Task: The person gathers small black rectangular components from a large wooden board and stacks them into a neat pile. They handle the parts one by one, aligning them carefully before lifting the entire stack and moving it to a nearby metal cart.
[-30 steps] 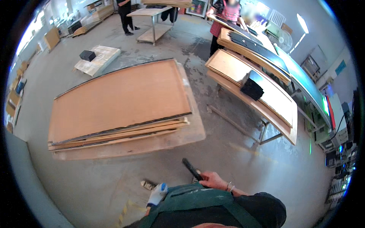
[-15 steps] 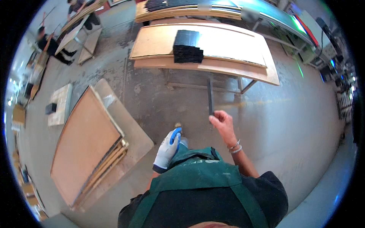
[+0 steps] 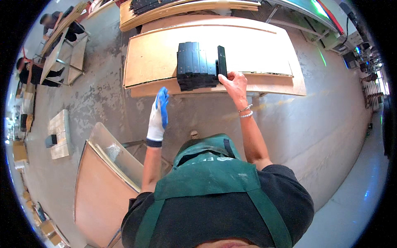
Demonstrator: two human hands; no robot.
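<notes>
My bare right hand (image 3: 235, 86) pinches the near end of a narrow black strip (image 3: 222, 61), with bracelets on the wrist behind it. The strip is tilted up beside the right edge of a stack of black strips (image 3: 193, 58), whose pieces lie side by side in layers. This stack rests on a pale wooden board (image 3: 151, 51) on the table in front of me. My left hand (image 3: 158, 113), in a white glove with blue fingers, is stretched out short of the table's near edge. It holds nothing, and its fingers point toward the stack.
A low stand with reddish-brown boards (image 3: 101, 192) is at my lower left. Beyond the table lies another pile of wooden boards (image 3: 178, 10) with black pieces on it. Two people work at a bench (image 3: 62, 62) at the far left. A pale slab (image 3: 60, 132) lies on the floor.
I have come closer to the table. My right hand has carried the black strip forward to the stack's right side. My left hand has reached forward from my waist, its fingers straightening.
</notes>
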